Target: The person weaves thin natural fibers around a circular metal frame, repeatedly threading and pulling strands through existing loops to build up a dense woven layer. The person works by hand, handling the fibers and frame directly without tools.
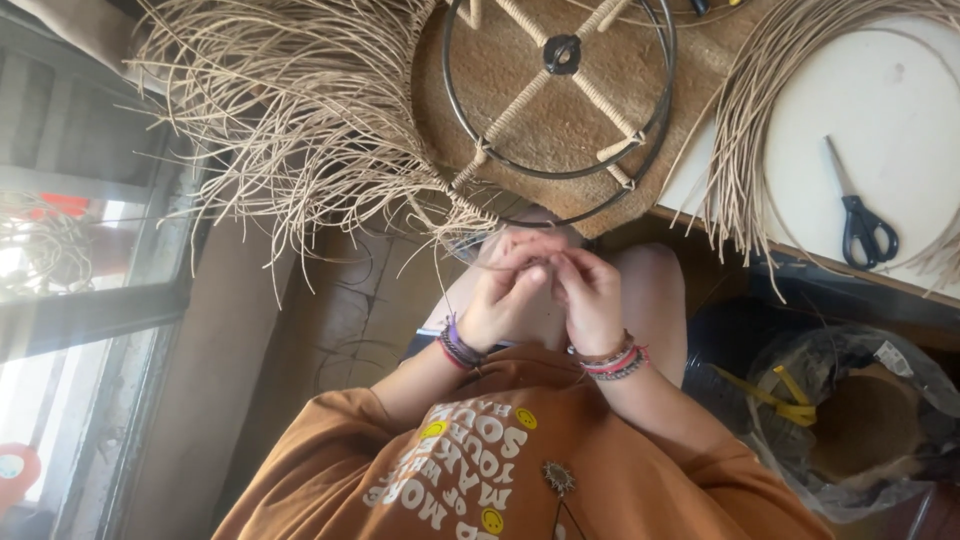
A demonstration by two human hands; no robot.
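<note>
My left hand (503, 292) and my right hand (590, 296) are close together above my knees, fingertips pinched on thin straw-coloured strands (470, 225). These strands hang from a double black metal ring frame (560, 90) with cord-wrapped spokes and a dark hub, which lies just beyond my hands on a brown woven mat (520, 75). A wide fringe of loose strands (300, 120) fans out to the left of the ring. Both wrists wear several bead bracelets. What the fingers do between them is hidden.
A white table top (880, 110) at the right holds black-handled scissors (860, 225) and a curved bundle of strands (740, 150). Below it sits a clear plastic bag (860, 420) with a brown round thing and yellow strips. A window (70, 250) is at the left.
</note>
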